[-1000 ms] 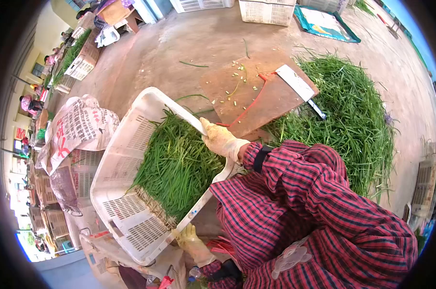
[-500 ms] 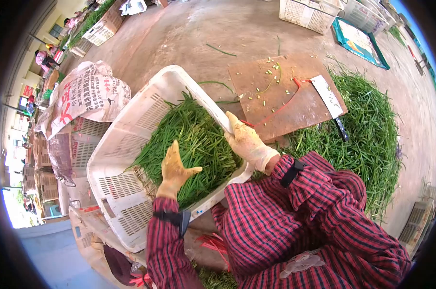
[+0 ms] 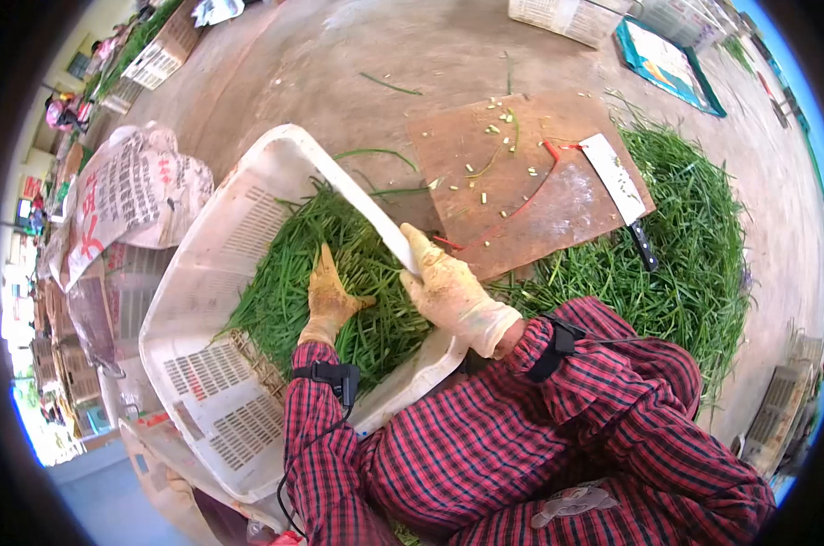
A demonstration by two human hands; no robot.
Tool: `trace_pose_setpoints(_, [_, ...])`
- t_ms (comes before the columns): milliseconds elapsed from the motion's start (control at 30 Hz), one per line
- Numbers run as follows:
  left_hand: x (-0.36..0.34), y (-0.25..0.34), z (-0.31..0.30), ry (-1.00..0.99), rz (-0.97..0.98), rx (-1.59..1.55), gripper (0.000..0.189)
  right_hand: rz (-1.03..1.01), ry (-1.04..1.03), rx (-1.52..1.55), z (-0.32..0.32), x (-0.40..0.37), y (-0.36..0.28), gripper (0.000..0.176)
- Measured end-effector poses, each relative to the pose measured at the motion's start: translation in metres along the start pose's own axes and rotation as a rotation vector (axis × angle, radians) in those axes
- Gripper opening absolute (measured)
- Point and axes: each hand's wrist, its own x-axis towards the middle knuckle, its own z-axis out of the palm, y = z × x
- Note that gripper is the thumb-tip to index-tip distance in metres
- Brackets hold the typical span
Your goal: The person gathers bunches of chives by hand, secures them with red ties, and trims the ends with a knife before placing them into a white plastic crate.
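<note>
A white plastic crate [image 3: 191, 300] with slotted walls stands tilted in front of me, holding a heap of long, thin chive-like greens [image 3: 289, 250]. My left hand [image 3: 332, 296], in a yellowish glove, presses on that heap with fingers and thumb spread. My gloved right hand [image 3: 453, 291] is closed around the crate's near right rim. To the right lies a brown cutting board [image 3: 485, 218] with small cut pieces and a thin red strap on it. A cleaver [image 3: 612, 177] with a black handle rests along the board's right edge.
More loose greens [image 3: 685, 218] are piled on the floor beyond the board. A printed white sack [image 3: 135, 196] covers crates at the left. Another white crate [image 3: 567, 20] and a teal-edged bag [image 3: 671, 68] stand at the back right.
My left hand has come down onto the greens inside the crate. My right hand keeps its grip on the rim. The whole view has shifted slightly.
</note>
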Motion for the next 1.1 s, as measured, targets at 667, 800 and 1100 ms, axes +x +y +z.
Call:
trace_pose_setpoints(667, [-0.007,-0.013,0.04,0.143,0.084,-0.136,0.06,-0.011,-0.026,0.001,0.003,-0.002,-0.002,0.068])
trace_pose_setpoints(800, [-0.021,-0.035,0.02,0.176,-0.019,-0.53,0.046,-0.017,-0.012,0.008,0.008,-0.003,0.003,0.068])
trace_pose_setpoints(1100, [-0.073,-0.07,-0.041,0.43,-0.09,-0.9,0.042,-0.292,0.229,-0.47,-0.017,0.003,-0.04,0.069])
